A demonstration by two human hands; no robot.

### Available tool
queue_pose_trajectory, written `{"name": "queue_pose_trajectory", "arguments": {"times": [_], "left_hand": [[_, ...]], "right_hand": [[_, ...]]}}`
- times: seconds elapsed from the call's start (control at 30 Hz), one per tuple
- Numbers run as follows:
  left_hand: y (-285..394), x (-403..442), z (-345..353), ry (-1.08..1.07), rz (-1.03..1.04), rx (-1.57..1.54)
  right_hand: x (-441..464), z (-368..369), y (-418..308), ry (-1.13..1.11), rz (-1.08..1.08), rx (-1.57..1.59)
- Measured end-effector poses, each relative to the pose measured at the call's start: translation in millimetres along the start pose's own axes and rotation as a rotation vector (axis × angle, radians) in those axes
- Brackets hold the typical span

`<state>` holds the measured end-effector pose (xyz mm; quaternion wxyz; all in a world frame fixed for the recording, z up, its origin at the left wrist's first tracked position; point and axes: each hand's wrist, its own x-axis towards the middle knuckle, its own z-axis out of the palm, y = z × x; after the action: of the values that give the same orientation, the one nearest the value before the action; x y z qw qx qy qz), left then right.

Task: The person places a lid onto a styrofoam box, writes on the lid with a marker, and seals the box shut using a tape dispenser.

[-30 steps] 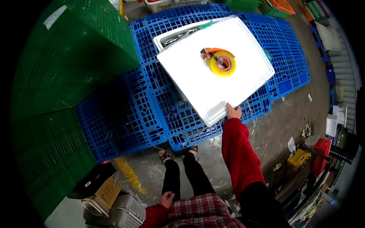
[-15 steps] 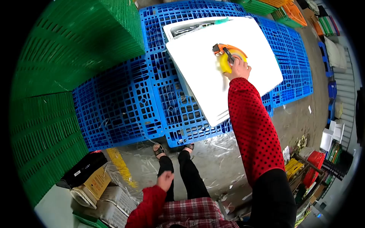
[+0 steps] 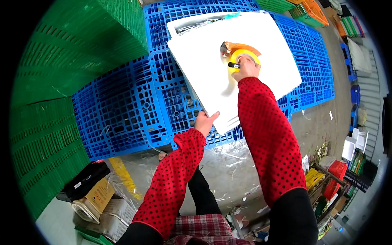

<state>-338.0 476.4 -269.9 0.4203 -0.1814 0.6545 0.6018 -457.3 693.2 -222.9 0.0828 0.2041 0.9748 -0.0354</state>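
A white foam lid lies askew over a white box, whose far left part shows dark contents and a bit of green. My right hand is wrapped round an orange tape dispenser with a yellow tape roll, above the middle of the lid. A dark marker-like stick pokes out beside its fingers. At the lid's near left corner is my left hand, thumb and fingers apart, touching the edge; its fingertips are partly hidden.
Blue pallets lie under the box. Tall green crates stand at the left. A cardboard box and a black case sit at the lower left. An orange crate is at the upper right, a red container at the lower right.
My right hand has gone from the lid's near edge to the tape dispenser and now lifts or tilts it. My left hand has risen from my lap to the lid's near left corner.
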Motion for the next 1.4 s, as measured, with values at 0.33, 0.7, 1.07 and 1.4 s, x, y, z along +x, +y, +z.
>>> {"name": "queue_pose_trajectory", "arguments": {"times": [0.33,0.7,1.07,1.4], "left_hand": [[13.2,-40.6,-46.8,0.185,0.215,-0.242],[-34.8,-228.7,-150.6,0.204,0.082,-0.140],[-85.1,-387.9,-89.1,0.413,0.462,-0.191],[-99.3,-495.0,-74.7,0.775,0.475,-0.365]], "right_hand": [[-162.8,-70.8,6.5,0.372,-0.508,0.322],[-339.5,-146.7,22.5,0.105,-0.094,0.984],[-374.5,-220.8,-144.1,-0.493,-0.728,1.229],[-443.4,-232.2,-169.9,-0.635,-1.225,0.974]]}}
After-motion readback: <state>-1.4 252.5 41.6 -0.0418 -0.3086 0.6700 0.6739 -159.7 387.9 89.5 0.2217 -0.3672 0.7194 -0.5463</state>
